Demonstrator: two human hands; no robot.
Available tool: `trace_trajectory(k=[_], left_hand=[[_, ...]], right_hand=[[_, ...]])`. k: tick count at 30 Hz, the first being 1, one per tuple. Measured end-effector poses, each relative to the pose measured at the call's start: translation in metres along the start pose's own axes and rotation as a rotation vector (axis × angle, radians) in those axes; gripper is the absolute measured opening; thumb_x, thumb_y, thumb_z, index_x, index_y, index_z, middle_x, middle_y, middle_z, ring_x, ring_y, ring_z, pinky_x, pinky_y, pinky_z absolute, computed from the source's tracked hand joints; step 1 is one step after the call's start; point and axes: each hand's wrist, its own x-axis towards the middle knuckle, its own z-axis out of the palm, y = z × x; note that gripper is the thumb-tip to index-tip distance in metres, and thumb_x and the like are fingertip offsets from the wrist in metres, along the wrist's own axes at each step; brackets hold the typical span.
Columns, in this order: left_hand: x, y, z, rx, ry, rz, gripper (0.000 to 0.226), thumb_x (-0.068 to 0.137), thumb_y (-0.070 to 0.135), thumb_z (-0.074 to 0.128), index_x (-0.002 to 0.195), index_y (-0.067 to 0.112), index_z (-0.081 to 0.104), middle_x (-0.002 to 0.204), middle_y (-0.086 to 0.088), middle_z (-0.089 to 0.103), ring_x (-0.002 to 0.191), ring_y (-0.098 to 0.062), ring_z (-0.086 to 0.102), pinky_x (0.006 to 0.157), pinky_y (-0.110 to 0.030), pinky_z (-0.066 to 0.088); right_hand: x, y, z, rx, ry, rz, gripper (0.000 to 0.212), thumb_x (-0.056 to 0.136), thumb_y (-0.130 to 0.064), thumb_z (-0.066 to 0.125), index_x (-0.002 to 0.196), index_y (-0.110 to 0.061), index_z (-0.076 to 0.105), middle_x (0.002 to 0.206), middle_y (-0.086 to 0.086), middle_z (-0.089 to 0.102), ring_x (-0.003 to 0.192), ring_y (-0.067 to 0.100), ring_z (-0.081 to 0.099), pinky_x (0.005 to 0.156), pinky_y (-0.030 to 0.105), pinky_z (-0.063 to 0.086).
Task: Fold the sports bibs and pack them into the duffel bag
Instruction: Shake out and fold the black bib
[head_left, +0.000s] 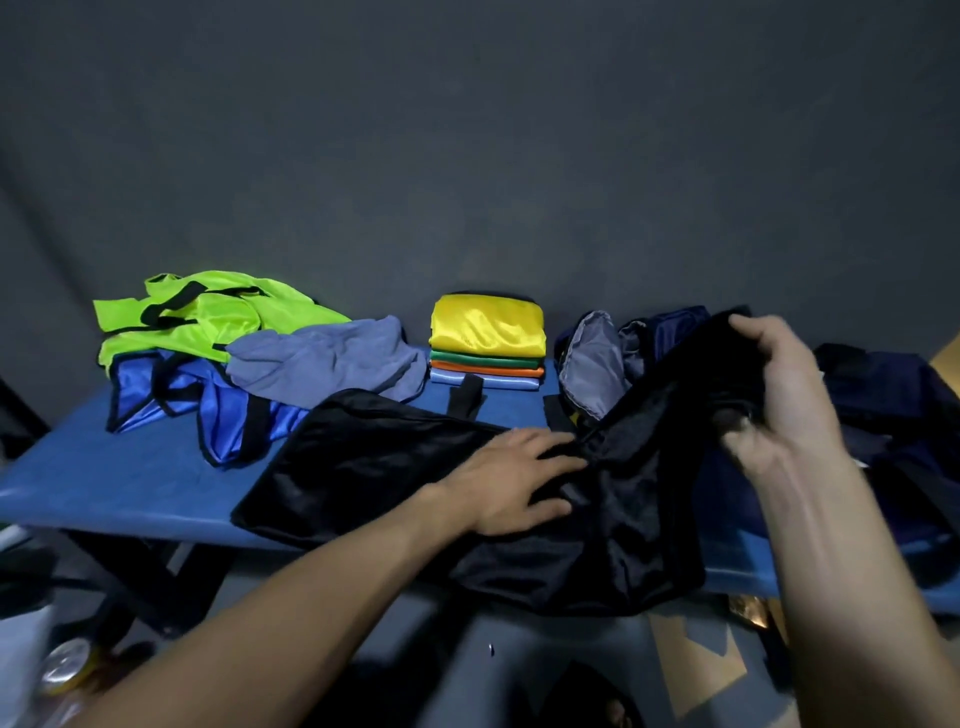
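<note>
Standing off to the side here, and over on the left the unfolded pile is sitting in a heap: a neon green bib (208, 317) slumping on top of a blue bib (208, 410), with a grey cloth (332, 358) leaning against both. That heap is lying loose near the table (104, 478) edge, so any tug on the cloth next to it could be dragging a strap off the side.

Moving along, the folded stack (487, 343) is sitting neat at the back, yellow on top. In front of it the black bib (395, 467) is lying spread across the table, with its near edge hanging over the front. The left hand (519, 483) is lying flat on it, fingers spread, pinning the middle. That satin-looking fabric is probably slippery, so the overhanging part could be pulling the whole thing floorwards once the palm lifts.

The right hand (779, 384) is pinching the bib's far end and lifting it up, though it's blurry, so I can't say exactly how the fingers are sitting. The duffel bag (613, 358) is lying open right behind there, and a sloppy fold could be snagging its rim.
</note>
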Motion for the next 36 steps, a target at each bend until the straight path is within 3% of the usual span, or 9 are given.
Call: trace_trajectory(k=[2,5,7,10,16,23,29,33,36], left_hand=[[-0.018,-0.017,-0.021,0.019,0.058,-0.085,0.042,0.1,0.048,0.047,0.136,0.028,0.054,0.136,0.0,0.053,0.125,-0.025,0.053,0.098,-0.042,0.048],[-0.057,-0.054,-0.045,0.097,0.161,-0.292,0.019,0.098,0.04,0.051,0.111,0.029,0.061,0.112,0.003,0.06,0.105,-0.026,0.062,0.076,-0.037,0.051],[-0.086,-0.088,-0.049,0.131,0.153,-0.427,0.025,0.097,0.04,0.052,0.118,0.033,0.062,0.117,0.001,0.061,0.108,-0.028,0.061,0.08,-0.039,0.052],[-0.12,-0.128,-0.043,0.154,0.038,-0.57,0.049,0.099,0.048,0.051,0.147,0.037,0.047,0.143,-0.003,0.048,0.122,-0.034,0.049,0.098,-0.044,0.047],[-0.122,-0.141,-0.031,0.174,0.199,-0.58,0.052,0.096,0.038,0.055,0.146,0.028,0.045,0.136,-0.005,0.052,0.119,-0.034,0.05,0.094,-0.047,0.046],[-0.115,-0.157,-0.031,0.238,0.395,-0.644,0.026,0.092,0.035,0.062,0.118,0.029,0.059,0.109,0.001,0.06,0.1,-0.031,0.054,0.077,-0.042,0.041],[-0.107,-0.17,-0.026,0.315,0.444,-0.652,0.003,0.088,0.024,0.068,0.088,0.024,0.065,0.084,-0.002,0.06,0.08,-0.032,0.055,0.067,-0.039,0.036],[-0.103,-0.177,-0.024,0.266,0.466,-0.67,0.004,0.093,0.024,0.061,0.09,0.023,0.063,0.085,-0.002,0.056,0.084,-0.033,0.054,0.067,-0.038,0.029],[-0.102,-0.179,-0.033,0.113,0.525,-0.636,0.006,0.094,0.024,0.06,0.09,0.024,0.064,0.087,0.002,0.059,0.086,-0.028,0.055,0.068,-0.039,0.037]], right_hand=[[0.001,0.008,0.018,-0.017,-0.077,0.001,0.015,0.095,-0.019,0.058,0.08,-0.018,0.058,0.069,-0.002,0.057,0.053,0.01,0.057,0.044,0.02,0.046],[0.002,0.027,0.05,-0.092,-0.12,-0.033,0.017,0.096,-0.014,0.059,0.08,-0.017,0.054,0.063,-0.001,0.051,0.042,0.008,0.048,0.038,0.018,0.04],[0.0,0.042,0.077,-0.178,-0.173,-0.045,0.02,0.096,-0.013,0.058,0.078,-0.018,0.052,0.059,-0.001,0.049,0.035,0.006,0.043,0.036,0.015,0.033],[-0.003,0.072,0.113,-0.269,-0.242,-0.021,0.027,0.098,-0.011,0.056,0.074,-0.019,0.047,0.046,-0.009,0.046,0.029,0.004,0.041,0.032,0.012,0.028],[0.002,0.136,0.154,-0.45,-0.224,0.012,0.02,0.095,-0.014,0.06,0.08,-0.015,0.047,0.059,0.008,0.048,0.032,0.017,0.05,0.034,0.023,0.041],[0.013,0.16,0.168,-0.462,-0.216,0.005,0.016,0.095,-0.013,0.059,0.084,-0.012,0.047,0.054,0.006,0.051,0.033,0.017,0.053,0.034,0.023,0.042],[0.026,0.172,0.171,-0.504,-0.213,0.008,0.011,0.093,-0.013,0.059,0.087,-0.011,0.05,0.053,0.006,0.051,0.035,0.02,0.051,0.037,0.026,0.044],[0.036,0.176,0.168,-0.524,-0.207,0.019,0.013,0.093,-0.014,0.059,0.084,-0.011,0.05,0.055,0.008,0.051,0.035,0.019,0.05,0.037,0.025,0.045],[0.039,0.178,0.171,-0.515,-0.221,0.02,0.012,0.093,-0.014,0.06,0.085,-0.011,0.051,0.051,0.004,0.052,0.035,0.019,0.05,0.035,0.024,0.042]])
